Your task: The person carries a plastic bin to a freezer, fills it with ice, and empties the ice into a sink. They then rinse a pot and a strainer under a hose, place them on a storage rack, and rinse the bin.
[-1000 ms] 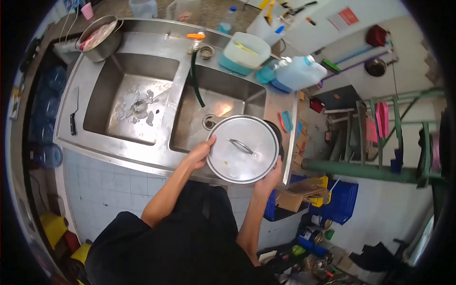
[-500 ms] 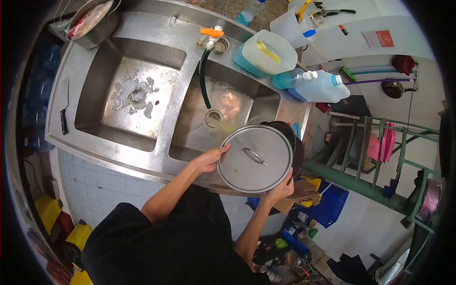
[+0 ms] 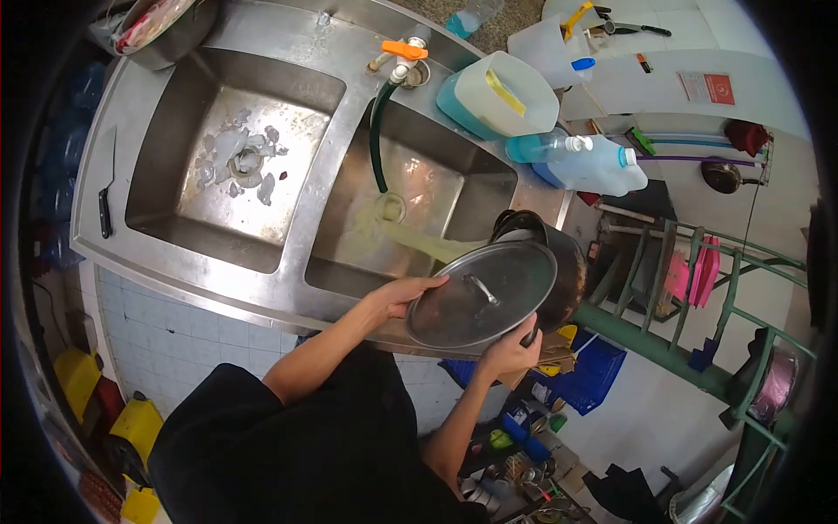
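A round metal lid (image 3: 454,314) with a loop handle is tilted against a dark pot (image 3: 566,271) at the right sink's near right corner. My left hand (image 3: 408,295) grips the lid's left edge. Closed round the pot's black handle, my right hand (image 3: 513,351) is below the lid's lower right edge. Yellowish liquid (image 3: 428,242) pours from the pot into the right sink (image 3: 349,253), towards its drain. A green hose (image 3: 376,144) hangs from the tap with the orange lever (image 3: 405,50) into that sink.
The left sink (image 3: 196,210) holds greyish scraps around its drain. A knife (image 3: 105,205) lies on the left rim. Behind stand a metal pot (image 3: 179,44), a white tub (image 3: 532,92) and blue liquid bottles (image 3: 602,166). A green rack (image 3: 681,349) is at the right.
The pot and lid have tilted further and the pot shows more at the right. The stream of yellowish liquid has grown wider and longer. The view has shifted slightly.
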Demonstrator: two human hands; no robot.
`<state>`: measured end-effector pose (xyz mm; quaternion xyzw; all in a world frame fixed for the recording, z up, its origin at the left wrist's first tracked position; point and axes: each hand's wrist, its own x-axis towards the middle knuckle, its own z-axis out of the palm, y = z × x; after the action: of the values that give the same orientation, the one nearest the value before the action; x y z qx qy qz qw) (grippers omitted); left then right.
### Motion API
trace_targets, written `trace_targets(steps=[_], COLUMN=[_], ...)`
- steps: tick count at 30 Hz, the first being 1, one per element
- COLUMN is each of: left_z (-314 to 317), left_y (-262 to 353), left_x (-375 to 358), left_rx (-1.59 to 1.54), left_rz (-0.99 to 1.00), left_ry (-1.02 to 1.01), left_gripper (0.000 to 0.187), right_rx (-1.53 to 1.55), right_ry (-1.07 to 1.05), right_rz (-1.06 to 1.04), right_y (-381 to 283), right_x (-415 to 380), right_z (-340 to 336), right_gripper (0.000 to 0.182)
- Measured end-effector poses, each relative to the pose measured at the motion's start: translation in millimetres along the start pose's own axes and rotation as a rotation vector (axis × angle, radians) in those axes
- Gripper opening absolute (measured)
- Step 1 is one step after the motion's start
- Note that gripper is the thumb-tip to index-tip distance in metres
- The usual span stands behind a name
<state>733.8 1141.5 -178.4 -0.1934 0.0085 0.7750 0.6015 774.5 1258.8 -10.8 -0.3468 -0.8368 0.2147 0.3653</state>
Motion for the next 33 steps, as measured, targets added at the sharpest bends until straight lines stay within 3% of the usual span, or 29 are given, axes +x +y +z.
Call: trace_targets(steps=[7,14,16,17,20,26,28,32,33], left_z=[6,-26,-18,-29,-18,-81,-77,-72,-74], left_y=[6,16,28,31,47,64,64,52,47], left_x=[-12,-16,-27,-26,-45,-43,-52,-75,-81], left_rx=[-0.053,0.028,0.108,0.189,0.237,0.585,0.703,0.675,0.767], left_rz=[-0.048,0.040,0.075,0.131,0.158,0.223,0.231,0.382,0.463], left_ry=[-0.014,0.170,0.222,0.284,0.413,0.689,0.879,0.893,0.990], left_gripper=[0.026,0.030,0.030,0.033,0.036,0.041,0.044,0.044,0.045], right_rx=[-0.079,-0.028,0.186,0.134,0.358,0.627,0.684,0.784,0.798], right_ry=[-0.030,-0.075,-0.123,-0.308,-0.502,-0.733,-0.764,-0.792,-0.802], right_rz=[-0.125,-0.013,0.092,-0.084,0.208,0.768,0.901,1.079,1.122], right_y=[-1,3,14,49,79,112,120,131,134], right_x=[-8,-21,-27,-34,-63,-117,-132,-156,-162], right_z=[8,35,53,60,82,121,134,155,159], right_gripper=[0.037,0.030,0.028,0.037,0.039,0.043,0.045,0.049,0.050])
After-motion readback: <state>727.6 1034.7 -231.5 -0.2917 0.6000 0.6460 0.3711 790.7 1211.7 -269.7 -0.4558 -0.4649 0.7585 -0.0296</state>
